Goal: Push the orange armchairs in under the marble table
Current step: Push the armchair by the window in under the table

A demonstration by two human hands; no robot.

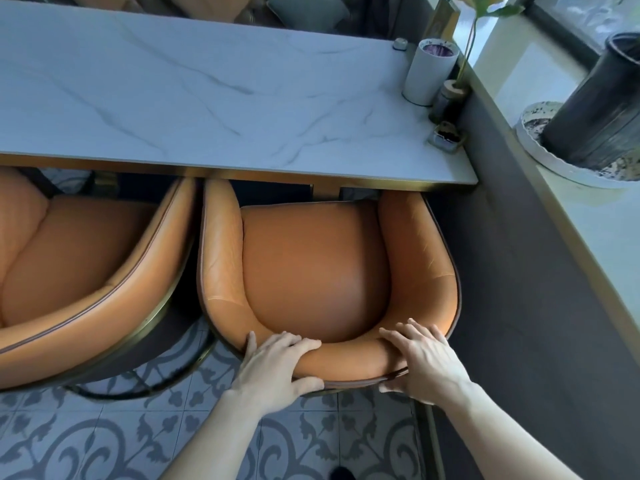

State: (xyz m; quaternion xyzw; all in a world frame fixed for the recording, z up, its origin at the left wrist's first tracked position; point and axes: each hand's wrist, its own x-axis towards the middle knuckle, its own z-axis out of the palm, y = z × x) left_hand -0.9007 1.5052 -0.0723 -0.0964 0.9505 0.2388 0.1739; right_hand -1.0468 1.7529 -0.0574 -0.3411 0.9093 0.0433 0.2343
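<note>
Now both hands, left hand (277, 365) and right hand (424, 362), clamp the chair (311, 271) back's rim, with the table (207, 98) edge straight ahead over the armrest fronts.

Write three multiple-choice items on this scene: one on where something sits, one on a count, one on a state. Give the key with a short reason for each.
1. Where does the white cylinder stand?
A. On the marble table, near its right end
B. On the floor by the chairs
C. On a chair seat

2. How many orange armchairs show on the near side of the table?
A. One
B. Two
C. Four

3. What are the hands doing?
A. Both rest on the tabletop
B. Both grip the top of the right armchair's backrest
C. One lifts the cylinder

Key: 1 A, it stands on the tabletop beside small pots by the wall. 2 B, the left armchair and the right armchair stand side by side. 3 B, the left hand and the right hand both wrap over the backrest's rim.
</note>
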